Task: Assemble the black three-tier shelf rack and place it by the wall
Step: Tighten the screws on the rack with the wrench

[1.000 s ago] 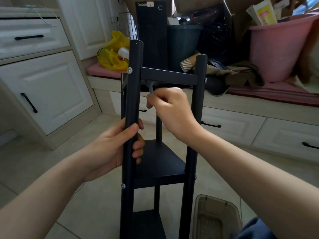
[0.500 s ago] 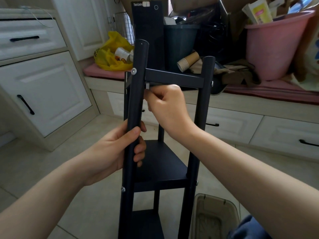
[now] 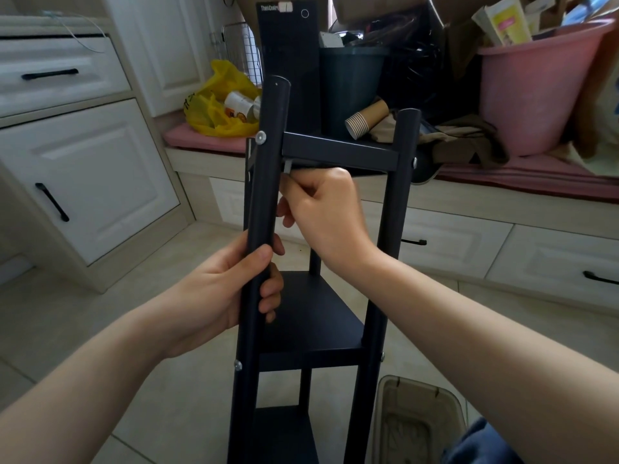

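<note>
The black three-tier shelf rack (image 3: pixel 311 316) stands upright on the tiled floor in front of me, with round black posts and silver screws at the joints. My left hand (image 3: pixel 234 289) grips the near left post (image 3: pixel 268 169) around its middle. My right hand (image 3: pixel 321 209) is curled around a small grey metal key (image 3: pixel 287 167) just under the top shelf (image 3: pixel 338 150), by the left post. The key's tip is hidden behind the post and shelf edge.
A clear plastic box (image 3: pixel 418 426) sits on the floor at the rack's right foot. Behind the rack runs a low bench (image 3: pixel 502 202) crowded with a pink tub (image 3: pixel 536 92), a dark bin (image 3: pixel 351 82), a paper cup (image 3: pixel 365 122) and a yellow bag (image 3: pixel 217 102). White cabinets (image 3: pixel 83 162) stand at left.
My right hand has risen with the grey key from below the top shelf up against its underside by the left post. My left hand keeps its grip on the post.
</note>
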